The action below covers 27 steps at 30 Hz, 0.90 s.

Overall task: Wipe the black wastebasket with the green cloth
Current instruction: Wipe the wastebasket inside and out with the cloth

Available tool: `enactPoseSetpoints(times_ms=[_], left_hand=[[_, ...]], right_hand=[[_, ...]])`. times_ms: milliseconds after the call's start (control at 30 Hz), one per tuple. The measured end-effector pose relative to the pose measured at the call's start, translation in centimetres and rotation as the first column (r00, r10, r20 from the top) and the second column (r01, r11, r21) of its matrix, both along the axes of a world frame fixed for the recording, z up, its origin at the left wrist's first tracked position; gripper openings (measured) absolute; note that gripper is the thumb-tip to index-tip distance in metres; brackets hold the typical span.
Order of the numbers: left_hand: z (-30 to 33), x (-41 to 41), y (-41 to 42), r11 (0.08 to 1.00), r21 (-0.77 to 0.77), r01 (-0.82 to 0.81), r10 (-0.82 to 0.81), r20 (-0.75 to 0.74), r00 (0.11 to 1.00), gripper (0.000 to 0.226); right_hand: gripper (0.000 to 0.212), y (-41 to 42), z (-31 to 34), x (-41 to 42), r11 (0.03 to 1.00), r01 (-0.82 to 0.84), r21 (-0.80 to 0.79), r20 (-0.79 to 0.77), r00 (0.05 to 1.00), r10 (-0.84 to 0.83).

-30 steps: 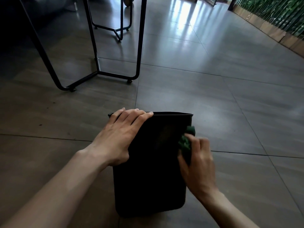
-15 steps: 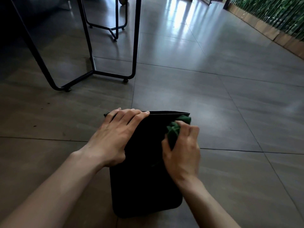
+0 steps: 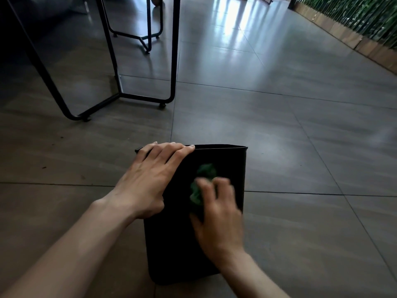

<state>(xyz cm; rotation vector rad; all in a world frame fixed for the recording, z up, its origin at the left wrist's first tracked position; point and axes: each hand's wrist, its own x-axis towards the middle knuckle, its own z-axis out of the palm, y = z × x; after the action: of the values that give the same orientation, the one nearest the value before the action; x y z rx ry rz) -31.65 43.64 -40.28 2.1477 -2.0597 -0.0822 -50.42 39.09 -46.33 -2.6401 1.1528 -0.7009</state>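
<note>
Now, left hand [image 3: 148, 181]: spread flat over the black wastebasket [image 3: 227, 160] rim corner, steadying it.
Right hand [image 3: 217, 214]: blurred, bunching green cloth [image 3: 203, 183] against the wall, scrubbing.

A black wastebasket [image 3: 178, 244] lies on its side on a grey tiled floor [image 3: 279, 130], its open rim pointing away from the camera. The left hand [image 3: 148, 181] rests flat on the upper left of the basket, fingers reaching over the far rim. The right hand [image 3: 217, 214], blurred, presses a bunched green cloth [image 3: 203, 183] against the upturned side of the basket, near its middle; the cloth shows just beyond the fingertips. Behind the basket to the left stand black metal furniture legs [image 3: 171, 61] on small feet. Along the far right edge runs a low wooden border [image 3: 365, 46] with green foliage [image 3: 354, 11] behind dark vertical bars.
</note>
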Motion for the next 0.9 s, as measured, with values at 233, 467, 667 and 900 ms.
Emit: enactPoseSetpoints(times_ms=[233,467,667,900], left_hand=[[-0.1,0.0,-0.1,0.999,-0.026,0.028,-0.028,-0.017,0.999,0.113],[0.0,-0.1,0.1,0.999,-0.037,0.031,-0.032,-0.029,0.999,0.111],[-0.1,-0.1,0.0,0.999,-0.037,0.026,-0.027,-0.028,0.999,0.111],[-0.3,-0.1,0.0,0.997,-0.077,0.019,-0.022,-0.047,0.999,0.1]], right_hand=[[0.072,2.3,-1.7,-2.8,0.74,-0.288,0.608,-0.34,0.748,0.57],[0.054,-4.3,3.6,-3.2,0.94,-0.031,0.341,0.227,0.973,-0.05],[0.063,-3.3,1.3,-0.8,0.998,-0.008,-0.059,0.365,0.931,0.029],[0.071,-0.7,-6.1,-4.5,0.789,-0.522,-0.325,-0.325,0.845,0.426]])
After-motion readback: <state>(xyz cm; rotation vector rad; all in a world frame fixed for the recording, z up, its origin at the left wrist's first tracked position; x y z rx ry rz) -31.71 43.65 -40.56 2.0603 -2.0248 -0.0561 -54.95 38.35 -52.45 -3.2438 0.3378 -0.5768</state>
